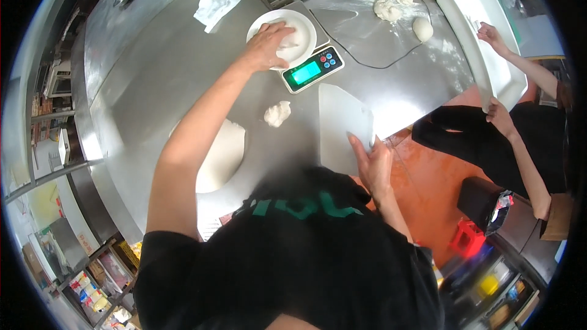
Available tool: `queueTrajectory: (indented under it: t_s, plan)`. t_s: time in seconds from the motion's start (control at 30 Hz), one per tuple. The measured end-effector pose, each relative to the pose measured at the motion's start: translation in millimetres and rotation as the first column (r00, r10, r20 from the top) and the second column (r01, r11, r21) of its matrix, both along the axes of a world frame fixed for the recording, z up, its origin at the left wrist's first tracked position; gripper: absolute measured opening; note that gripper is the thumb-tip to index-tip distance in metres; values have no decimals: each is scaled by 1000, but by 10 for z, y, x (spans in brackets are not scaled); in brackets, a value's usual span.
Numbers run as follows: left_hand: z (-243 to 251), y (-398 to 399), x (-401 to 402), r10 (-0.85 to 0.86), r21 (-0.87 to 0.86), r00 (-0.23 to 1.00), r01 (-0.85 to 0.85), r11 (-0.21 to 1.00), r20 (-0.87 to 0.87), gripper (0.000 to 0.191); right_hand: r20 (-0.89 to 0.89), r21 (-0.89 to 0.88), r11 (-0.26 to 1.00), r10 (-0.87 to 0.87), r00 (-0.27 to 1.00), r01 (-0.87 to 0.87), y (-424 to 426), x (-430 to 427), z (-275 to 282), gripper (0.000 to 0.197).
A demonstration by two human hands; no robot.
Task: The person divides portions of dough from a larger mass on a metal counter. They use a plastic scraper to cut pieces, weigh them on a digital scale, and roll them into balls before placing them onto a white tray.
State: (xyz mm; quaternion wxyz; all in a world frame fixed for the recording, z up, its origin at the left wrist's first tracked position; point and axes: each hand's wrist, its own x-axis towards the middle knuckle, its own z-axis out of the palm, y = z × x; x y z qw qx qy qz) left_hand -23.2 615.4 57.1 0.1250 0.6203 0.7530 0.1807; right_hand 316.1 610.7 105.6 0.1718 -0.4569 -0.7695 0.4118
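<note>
My left hand [271,48] reaches over a round white plate [306,25], fingers spread and thumb near the rim. Whitish dough seems to lie under the fingers, though the hand partly covers it. The plate rests on a digital scale [314,69] with a lit green display. In my right hand [376,165] is a broad, flat, pale scraper [341,119], held over the table's near edge. Between the scale and me sits a small lump of dough [277,113]. A large, smooth mass of dough [224,158] lies partly behind my left forearm.
Several dough pieces [387,10] lie on floured steel at the back right, near a thin black cable [385,68]. A crumpled white sheet [218,8] is left of the scale. To the right, another person's hands hold a long white tub [506,78].
</note>
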Motion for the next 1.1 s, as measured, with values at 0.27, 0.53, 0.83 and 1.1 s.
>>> queueTrajectory:
  t_s: [0.27, 0.53, 0.83, 1.1]
  plan:
    - [839, 381, 218, 100, 339, 962, -8, 941, -256, 33, -1, 9, 1000, 21, 1000, -21, 54, -24, -129, 31]
    - [-352, 36, -775, 572, -433, -48, -706, 560, 819, 80, -280, -764, 644, -379, 882, 34, 977, -212, -594, 40]
    - [-398, -54, -414, 508, -368, 100, -574, 732, 856, 98, -427, -798, 598, -475, 770, -75, 1295, -653, -1168, 47]
    - [-356, -196, 164, 455, -327, 128, -531, 782, 881, 100, -388, -815, 579, -504, 772, -31, 1169, -18, -1221, 54]
